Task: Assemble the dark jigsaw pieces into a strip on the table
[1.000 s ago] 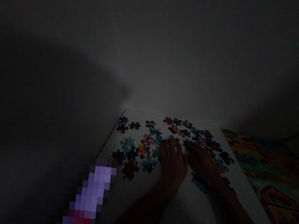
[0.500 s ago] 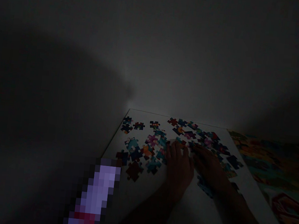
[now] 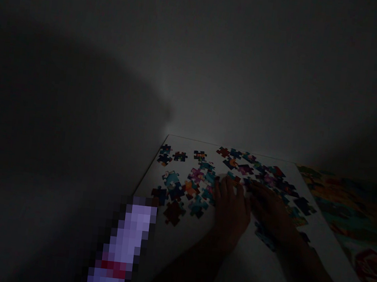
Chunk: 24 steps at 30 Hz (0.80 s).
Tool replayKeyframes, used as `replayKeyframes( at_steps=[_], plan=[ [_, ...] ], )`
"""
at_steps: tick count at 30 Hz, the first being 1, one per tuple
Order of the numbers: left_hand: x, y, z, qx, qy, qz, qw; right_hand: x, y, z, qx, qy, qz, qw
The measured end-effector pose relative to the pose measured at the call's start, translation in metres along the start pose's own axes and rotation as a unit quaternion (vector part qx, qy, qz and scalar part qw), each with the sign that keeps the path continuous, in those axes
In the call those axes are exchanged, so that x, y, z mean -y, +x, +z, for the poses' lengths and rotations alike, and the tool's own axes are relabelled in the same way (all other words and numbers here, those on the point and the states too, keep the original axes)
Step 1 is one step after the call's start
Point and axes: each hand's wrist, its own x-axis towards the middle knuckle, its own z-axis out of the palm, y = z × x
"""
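Both my hands lie on a white board (image 3: 181, 212) in dim light, with many jigsaw puzzle pieces scattered across it. The fingertips of my left hand (image 3: 231, 210) touch a small group of pieces near the middle of the spread. My right hand (image 3: 271, 212) lies just to its right, with its fingers reaching the same dark group. Under the heel of that hand sits a blue puzzle piece (image 3: 266, 236). A loose group of teal, orange and dark pieces (image 3: 186, 188) lies left of my hands. The darkness hides whether either hand grips a piece.
A colourful printed sheet or box lid (image 3: 346, 211) lies beyond the board's right edge. A pixelated purple patch (image 3: 124, 242) covers something at the lower left. A plain wall (image 3: 235, 83) rises behind the board.
The whole scene has drifted right and slightly up in the view. My hands remain in nearly the same place among the pieces, and no piece has visibly been lifted.
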Motion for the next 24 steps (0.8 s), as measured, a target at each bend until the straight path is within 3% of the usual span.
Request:
replayKeyframes(
  at_steps=[24],
  plan=[
    [0.0055, 0.0071, -0.0057, -0.005, -0.023, -0.014, 1.000, -0.0058, 0.0004, 0.0019, -0.003, -0.010, -0.010, 1.000]
  ],
)
